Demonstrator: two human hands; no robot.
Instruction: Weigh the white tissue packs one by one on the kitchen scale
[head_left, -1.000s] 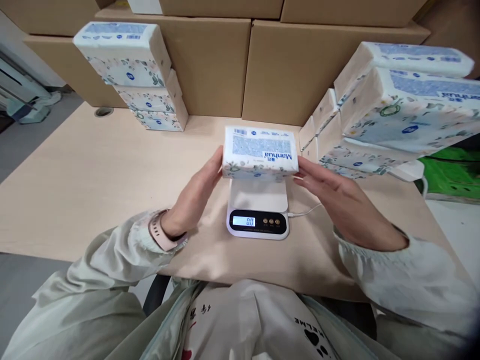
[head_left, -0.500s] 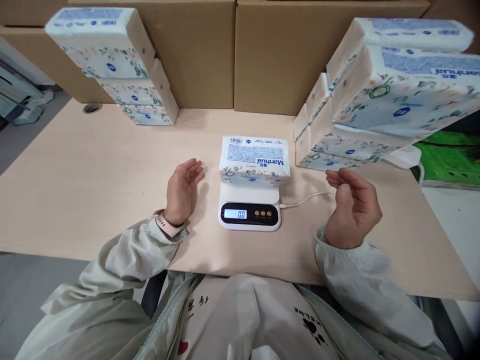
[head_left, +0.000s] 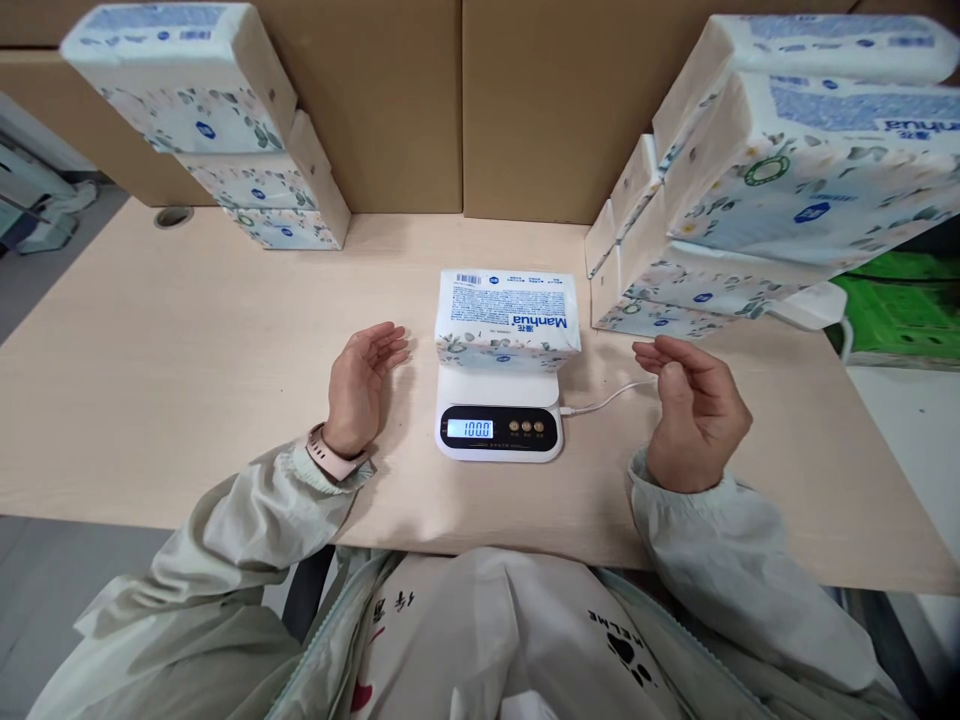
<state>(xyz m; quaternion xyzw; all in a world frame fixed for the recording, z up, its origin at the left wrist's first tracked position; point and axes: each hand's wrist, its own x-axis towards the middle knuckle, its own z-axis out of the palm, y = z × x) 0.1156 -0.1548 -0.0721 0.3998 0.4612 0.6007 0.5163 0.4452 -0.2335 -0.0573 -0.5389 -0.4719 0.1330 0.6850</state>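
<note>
A pack of tissues point(head_left: 508, 310) with blue print and a leaf pattern lies on the white digital scale point(head_left: 499, 385). The scale's lit display point(head_left: 470, 429) reads 100.0. To the left of the scale, my left hand point(head_left: 361, 388) rests on its edge, palm facing inward, fingers stretched and holding nothing. My right hand point(head_left: 694, 415) is on the other side, near the white cable point(head_left: 607, 402), palm inward with its fingers extended and thumb apart. Neither hand touches the pack or the scale.
Stacked tissue packs stand at the back left point(head_left: 255, 185) and in a larger pile at the back right point(head_left: 757, 240). Cardboard boxes point(head_left: 405, 110) line the table's far side. A green crate point(head_left: 900, 310) sits beyond the right edge, and a round cable hole point(head_left: 173, 216) is at the back left.
The scale's display has gone from 0.0 to 100.0. My right hand has shifted slightly left. The view has tilted a little; the pack stays on the scale.
</note>
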